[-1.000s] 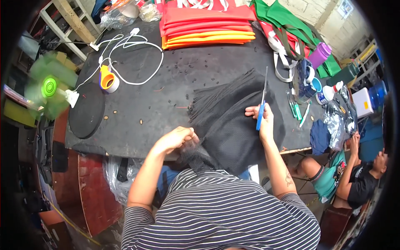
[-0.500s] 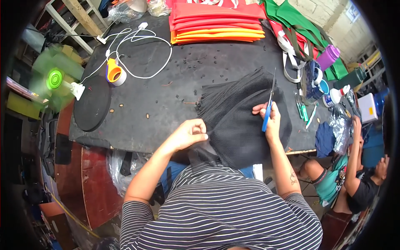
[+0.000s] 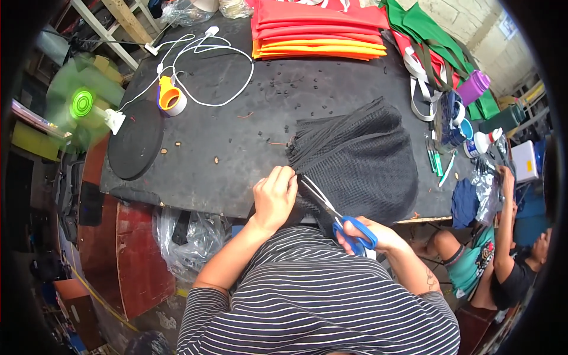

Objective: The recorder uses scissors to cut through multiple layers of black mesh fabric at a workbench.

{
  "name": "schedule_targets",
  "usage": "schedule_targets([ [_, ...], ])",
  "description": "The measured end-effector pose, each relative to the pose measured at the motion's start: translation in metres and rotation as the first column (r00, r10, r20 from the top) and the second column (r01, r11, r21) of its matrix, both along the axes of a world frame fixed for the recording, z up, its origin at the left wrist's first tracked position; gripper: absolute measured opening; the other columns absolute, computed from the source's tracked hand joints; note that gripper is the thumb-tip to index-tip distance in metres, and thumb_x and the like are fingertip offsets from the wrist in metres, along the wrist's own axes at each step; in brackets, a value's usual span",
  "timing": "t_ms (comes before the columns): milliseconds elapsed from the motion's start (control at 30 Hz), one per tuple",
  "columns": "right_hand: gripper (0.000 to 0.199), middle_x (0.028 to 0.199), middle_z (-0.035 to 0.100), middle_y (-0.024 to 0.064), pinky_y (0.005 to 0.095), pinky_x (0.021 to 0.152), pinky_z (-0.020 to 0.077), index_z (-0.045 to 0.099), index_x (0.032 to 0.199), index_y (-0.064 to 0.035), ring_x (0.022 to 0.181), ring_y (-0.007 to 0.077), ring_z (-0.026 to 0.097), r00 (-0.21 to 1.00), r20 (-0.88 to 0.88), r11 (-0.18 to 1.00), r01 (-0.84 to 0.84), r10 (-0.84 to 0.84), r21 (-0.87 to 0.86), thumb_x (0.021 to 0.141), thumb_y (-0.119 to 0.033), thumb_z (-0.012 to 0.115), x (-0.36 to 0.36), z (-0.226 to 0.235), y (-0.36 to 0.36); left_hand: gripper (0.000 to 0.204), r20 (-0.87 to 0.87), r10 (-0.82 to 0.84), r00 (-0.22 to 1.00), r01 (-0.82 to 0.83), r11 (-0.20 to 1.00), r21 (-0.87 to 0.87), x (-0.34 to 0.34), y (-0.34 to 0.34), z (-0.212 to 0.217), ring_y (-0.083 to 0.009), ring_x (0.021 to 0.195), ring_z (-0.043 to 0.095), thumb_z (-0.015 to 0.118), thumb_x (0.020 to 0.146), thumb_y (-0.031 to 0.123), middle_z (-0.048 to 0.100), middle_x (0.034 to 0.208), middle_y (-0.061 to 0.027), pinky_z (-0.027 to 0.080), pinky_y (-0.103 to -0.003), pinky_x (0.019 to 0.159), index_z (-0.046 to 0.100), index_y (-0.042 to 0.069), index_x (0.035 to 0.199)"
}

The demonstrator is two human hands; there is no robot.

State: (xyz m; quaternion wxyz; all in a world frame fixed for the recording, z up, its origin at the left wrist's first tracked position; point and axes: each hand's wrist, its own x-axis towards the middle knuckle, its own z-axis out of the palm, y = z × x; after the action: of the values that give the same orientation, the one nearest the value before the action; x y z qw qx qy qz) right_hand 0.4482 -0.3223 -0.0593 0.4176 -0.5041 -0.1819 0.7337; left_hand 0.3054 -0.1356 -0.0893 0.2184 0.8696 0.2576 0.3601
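Observation:
Black mesh fabric (image 3: 361, 160) lies gathered at the table's near edge, its frayed end to the left. My left hand (image 3: 275, 195) is closed on the edge of the mesh fabric, knuckles up. In my right hand (image 3: 373, 234) are blue-handled scissors (image 3: 358, 236), fingers through the loops. Their blades slant up and left, with the tips against the mesh just beside my left fingers. Whether the blades have fabric between them is hard to make out.
Folded red and orange fabric (image 3: 319, 35) is stacked at the back. A white cable (image 3: 253, 74), a tape roll (image 3: 171, 102) and a black disc (image 3: 136, 139) lie left. Small tools (image 3: 436, 163) and a white bottle (image 3: 482, 142) stand right; another person (image 3: 503, 254) sits beyond.
My right hand has come down and left, turning the scissors from upright to point at my left hand. The left hand has rolled over, knuckles up, still on the mesh fabric.

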Motion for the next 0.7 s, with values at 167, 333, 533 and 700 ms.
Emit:
schedule_targets([
  [167, 0.042, 0.061, 0.056, 0.0049, 0.0234, 0.050, 0.0477, 0.056, 0.077, -0.0014, 0.051, 0.0122, 0.055, 0.998, -0.020, 0.998, 0.057, -0.058, -0.038, 0.085, -0.043, 0.056, -0.008, -0.008, 0.013, 0.010, -0.008, -0.017, 1.000, 0.018, 0.994, 0.108, -0.003, -0.003, 0.000, -0.0265, 0.056, 0.055, 0.063, 0.070, 0.001, 0.054, 0.070, -0.0081, 0.043, -0.033, 0.052, 0.054, 0.003, 0.074],
  [333, 0.042, 0.058, 0.055, 0.0040, 0.0229, 0.046, 0.0474, 0.054, 0.075, -0.0023, 0.046, 0.0117, 0.054, 0.996, 0.006, 0.996, 0.086, -0.086, -0.015, 0.086, -0.043, 0.054, -0.014, -0.012, 0.022, 0.010, -0.003, -0.026, 1.000, 0.027, 0.991, 0.131, -0.004, -0.006, 0.000, -0.0256, 0.055, 0.055, 0.064, 0.070, 0.001, 0.053, 0.069, -0.0082, 0.042, -0.033, 0.052, 0.055, 0.003, 0.072],
  [533, 0.042, 0.057, 0.054, 0.0031, 0.0222, 0.044, 0.0461, 0.053, 0.073, -0.0029, 0.044, 0.0110, 0.053, 0.995, 0.063, 0.997, 0.076, -0.077, 0.023, 0.086, -0.043, 0.054, -0.015, -0.014, 0.026, 0.012, -0.030, -0.023, 0.999, 0.026, 0.994, 0.103, -0.006, -0.006, 0.000, -0.0251, 0.058, 0.055, 0.062, 0.068, 0.004, 0.050, 0.070, -0.0069, 0.043, -0.034, 0.056, 0.054, 0.007, 0.076],
  [700, 0.040, 0.055, 0.054, 0.0022, 0.0210, 0.043, 0.0442, 0.053, 0.073, -0.0029, 0.043, 0.0102, 0.053, 0.996, 0.051, 0.997, 0.077, -0.078, 0.007, 0.085, -0.041, 0.056, -0.014, -0.016, 0.027, 0.012, -0.034, -0.023, 0.999, 0.027, 0.995, 0.100, -0.006, -0.005, 0.000, -0.0252, 0.059, 0.055, 0.062, 0.068, 0.004, 0.051, 0.070, -0.0069, 0.044, -0.034, 0.056, 0.055, 0.007, 0.077],
])
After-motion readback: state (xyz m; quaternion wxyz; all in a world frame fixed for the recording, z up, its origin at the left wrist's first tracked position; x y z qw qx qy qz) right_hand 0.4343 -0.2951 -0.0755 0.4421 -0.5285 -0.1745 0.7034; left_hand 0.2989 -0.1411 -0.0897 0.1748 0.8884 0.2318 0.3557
